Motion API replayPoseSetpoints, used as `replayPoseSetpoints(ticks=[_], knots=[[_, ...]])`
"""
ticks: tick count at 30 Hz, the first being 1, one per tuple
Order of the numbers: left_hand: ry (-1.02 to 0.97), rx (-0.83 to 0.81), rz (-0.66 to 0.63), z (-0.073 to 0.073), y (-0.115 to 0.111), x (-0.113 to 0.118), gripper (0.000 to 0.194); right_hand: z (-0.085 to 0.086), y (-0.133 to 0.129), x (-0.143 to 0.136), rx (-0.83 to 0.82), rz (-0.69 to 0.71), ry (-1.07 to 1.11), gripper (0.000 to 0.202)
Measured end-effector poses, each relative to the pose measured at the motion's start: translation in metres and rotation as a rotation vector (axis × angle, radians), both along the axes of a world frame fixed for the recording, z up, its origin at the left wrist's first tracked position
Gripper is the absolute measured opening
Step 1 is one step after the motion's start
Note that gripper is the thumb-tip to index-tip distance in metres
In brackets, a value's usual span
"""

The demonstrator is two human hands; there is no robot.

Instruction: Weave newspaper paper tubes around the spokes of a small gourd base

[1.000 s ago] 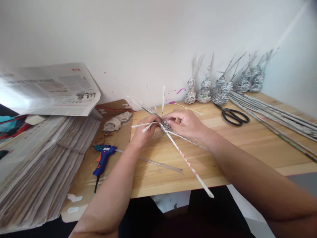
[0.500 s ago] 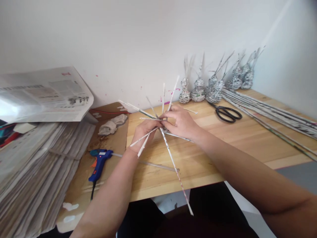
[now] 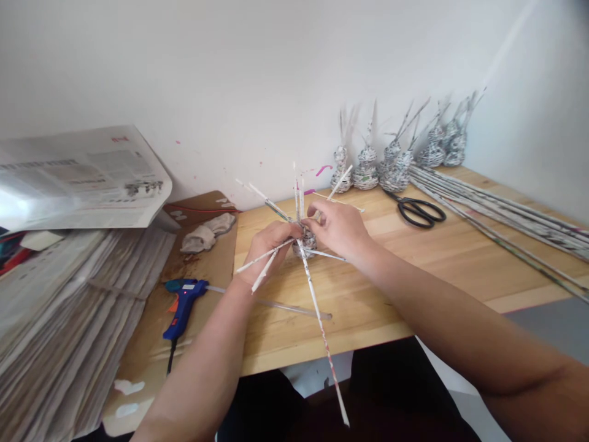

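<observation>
A small woven body of rolled newspaper (image 3: 304, 247) stands on the wooden table between my hands, with several paper sticks fanning out from its top. My left hand (image 3: 272, 240) is closed around its left side, thumb at the top where the sticks meet. My right hand (image 3: 338, 226) pinches at the base of the sticks on the right, fingers bent. One long paper stick (image 3: 317, 307) reaches from the weave toward me, past the table's front edge. Part of the woven body is hidden behind my fingers.
A blue glue gun (image 3: 184, 307) lies on cardboard at left, beside a crumpled cloth (image 3: 208, 233) and a tall newspaper stack (image 3: 92, 319). Black scissors (image 3: 421, 213) lie at right, near long paper sticks (image 3: 501, 212). Several finished woven gourd shapes (image 3: 365, 169) stand along the wall.
My right hand has shifted slightly right and down, showing more of the woven body. The upright sticks have changed angle, and one now leans further right. My left hand keeps its hold.
</observation>
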State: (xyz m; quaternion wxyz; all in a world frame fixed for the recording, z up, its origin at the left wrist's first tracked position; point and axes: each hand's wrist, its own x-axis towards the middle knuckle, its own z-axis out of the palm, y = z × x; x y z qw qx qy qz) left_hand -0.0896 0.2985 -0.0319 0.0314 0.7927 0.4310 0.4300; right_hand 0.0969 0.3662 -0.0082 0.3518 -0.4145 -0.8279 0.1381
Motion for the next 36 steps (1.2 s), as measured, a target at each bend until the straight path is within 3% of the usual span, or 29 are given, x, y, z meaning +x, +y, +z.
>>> replayPoseSetpoints(ticks=[4, 9, 15, 22, 26, 36], knots=[[0.042, 0.018, -0.005, 0.004, -0.003, 0.006, 0.011, 0.003, -0.004, 0.002, 0.154, 0.136, -0.03, 0.026], [0.05, 0.005, -0.001, 0.009, -0.005, 0.011, 0.012, 0.004, -0.003, 0.001, 0.272, 0.355, 0.106, 0.032], [0.03, -0.038, -0.011, 0.007, -0.004, 0.013, 0.016, 0.003, 0.004, 0.001, 0.025, 0.286, 0.031, 0.024], [0.002, -0.077, 0.02, 0.004, -0.003, 0.01, 0.013, 0.01, 0.007, 0.006, -0.233, 0.361, 0.151, 0.007], [-0.04, -0.105, 0.016, 0.004, -0.003, 0.008, 0.011, 0.01, 0.007, 0.007, -0.174, 0.405, 0.183, 0.007], [-0.138, -0.231, 0.076, 0.013, -0.005, 0.016, 0.011, 0.003, -0.001, 0.005, 0.028, 0.309, 0.113, 0.008]])
